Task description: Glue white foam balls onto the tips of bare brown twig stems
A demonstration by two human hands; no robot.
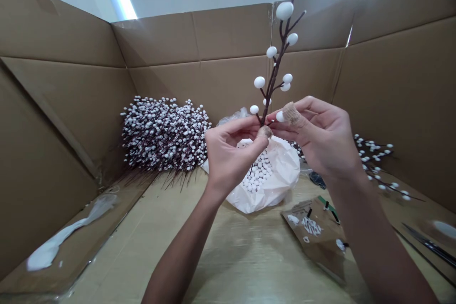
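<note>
- Left hand (231, 154): fingers curled in, pressed together, pinching the low end of a berry branch (277, 61).
- Tan wrap (264, 131) on a left fingertip, right at the pinch.
- Right hand (317, 137): fingers bent toward the branch, spread a little. A second wrap (292, 114) covered one finger, just beside a white berry (280, 116). Could not tell whether this hand gripped the stem or only touched it.
- Branch: held upright between the hands, above a white plastic bag (274, 190). Dark stem, side twigs, oval white berries. Top ran out of frame.
- Bag: crumpled open, loose white beads (257, 173) inside, directly below the left hand.
- Behind the bag, to the left: dense pile of finished-looking berry branches (164, 135), leaning against the wall of a cardboard box (228, 38).
- Right of the hands: loose sprigs (374, 159) lying by the wall.
- Lower right: brown packet (313, 242) with white bits on it, and a long dark rod (431, 247).
- Lower left: white smear (53, 247) on the box floor.
</note>
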